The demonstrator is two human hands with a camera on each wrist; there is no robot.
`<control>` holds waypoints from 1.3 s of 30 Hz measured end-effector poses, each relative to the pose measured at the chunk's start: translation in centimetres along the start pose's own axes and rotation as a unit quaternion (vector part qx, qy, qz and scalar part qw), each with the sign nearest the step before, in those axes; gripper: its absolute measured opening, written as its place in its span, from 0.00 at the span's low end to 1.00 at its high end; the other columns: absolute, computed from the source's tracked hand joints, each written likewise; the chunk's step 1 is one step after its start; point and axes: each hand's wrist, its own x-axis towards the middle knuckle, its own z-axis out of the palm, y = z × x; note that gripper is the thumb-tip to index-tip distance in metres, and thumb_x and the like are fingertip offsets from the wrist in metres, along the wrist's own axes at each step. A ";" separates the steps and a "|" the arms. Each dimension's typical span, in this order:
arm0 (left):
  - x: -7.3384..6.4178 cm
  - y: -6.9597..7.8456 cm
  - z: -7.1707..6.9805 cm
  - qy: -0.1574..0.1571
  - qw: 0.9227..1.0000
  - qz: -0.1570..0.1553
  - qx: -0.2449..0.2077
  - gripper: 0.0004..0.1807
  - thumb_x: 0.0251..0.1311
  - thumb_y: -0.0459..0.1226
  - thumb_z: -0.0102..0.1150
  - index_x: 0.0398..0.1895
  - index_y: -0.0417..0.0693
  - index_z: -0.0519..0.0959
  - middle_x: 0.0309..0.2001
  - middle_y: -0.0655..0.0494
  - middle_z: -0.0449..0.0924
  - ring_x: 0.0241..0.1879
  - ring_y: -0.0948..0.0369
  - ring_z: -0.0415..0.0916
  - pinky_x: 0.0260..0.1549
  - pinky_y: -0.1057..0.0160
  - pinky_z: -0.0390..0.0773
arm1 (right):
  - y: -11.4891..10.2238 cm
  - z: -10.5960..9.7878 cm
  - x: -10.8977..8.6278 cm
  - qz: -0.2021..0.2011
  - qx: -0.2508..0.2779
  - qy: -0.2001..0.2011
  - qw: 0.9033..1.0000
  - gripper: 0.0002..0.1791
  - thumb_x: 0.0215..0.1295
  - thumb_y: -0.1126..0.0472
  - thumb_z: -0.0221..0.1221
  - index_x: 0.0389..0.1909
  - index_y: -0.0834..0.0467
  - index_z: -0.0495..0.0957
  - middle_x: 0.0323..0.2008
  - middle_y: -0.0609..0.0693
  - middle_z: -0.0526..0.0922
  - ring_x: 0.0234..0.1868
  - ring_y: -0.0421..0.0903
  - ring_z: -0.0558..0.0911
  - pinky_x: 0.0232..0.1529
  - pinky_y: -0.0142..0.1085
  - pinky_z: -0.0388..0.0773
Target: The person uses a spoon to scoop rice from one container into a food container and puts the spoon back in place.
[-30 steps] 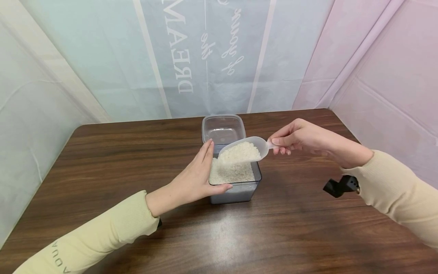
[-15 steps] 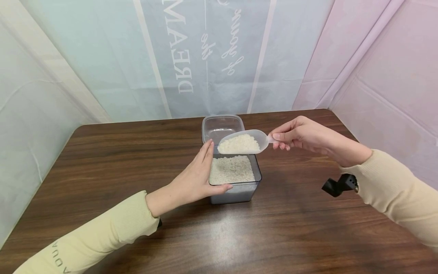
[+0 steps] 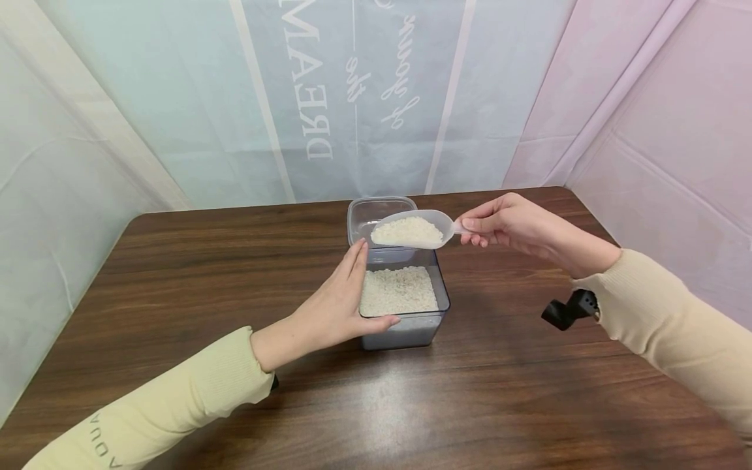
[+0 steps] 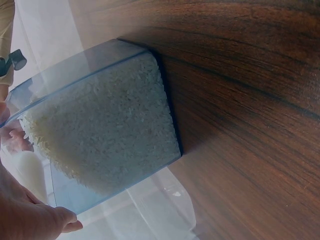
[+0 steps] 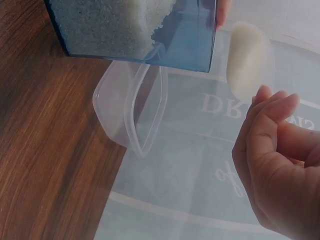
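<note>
My right hand (image 3: 511, 225) pinches the handle of a translucent plastic scoop (image 3: 442, 225) heaped with white rice (image 3: 408, 231). The scoop hangs level above the far edge of a bluish clear storage container (image 3: 405, 329), partly over a clear plastic tub (image 3: 355, 222) behind it. More rice (image 4: 110, 120) lies in the container, piled higher toward the near side in the right wrist view. My left hand (image 3: 329, 297) holds the container's left side at the rim, thumb across the front wall and fingers along the side toward the back. In the right wrist view the scoop's handle is hidden by my fingers.
The container and tub stand on a dark wooden table (image 3: 235, 274), the tub close to its far edge. A printed grey-blue curtain (image 3: 376, 98) hangs behind, with pale cloth on both sides. A black camera mount (image 3: 566, 310) sticks out under the right sleeve.
My right hand has lifted the rice-filled scoop up and away from the rice in the container, toward the tub behind. The left hand and container have stayed in place.
</note>
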 end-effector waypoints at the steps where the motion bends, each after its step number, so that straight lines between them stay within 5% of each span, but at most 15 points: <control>1: 0.0 0.0 0.0 0.000 1.000 0.001 0.000 0.60 0.46 0.62 0.58 0.68 0.30 0.42 0.70 0.39 0.39 0.69 0.54 0.40 0.63 0.59 0.53 | 0.0 0.0 0.1 -0.001 0.002 0.000 1.000 0.17 0.65 0.71 0.48 0.51 0.79 0.66 0.26 0.52 0.81 0.26 0.37 0.76 0.27 0.26 0.73; 39: 0.2 -0.1 -0.2 -0.011 1.000 -0.002 0.000 0.61 0.46 0.62 0.58 0.68 0.29 0.42 0.70 0.39 0.38 0.69 0.54 0.39 0.63 0.58 0.52 | 1.9 -0.3 6.1 0.012 0.013 0.052 0.998 0.20 0.65 0.71 0.48 0.54 0.80 0.63 0.26 0.51 0.81 0.28 0.38 0.79 0.31 0.26 0.75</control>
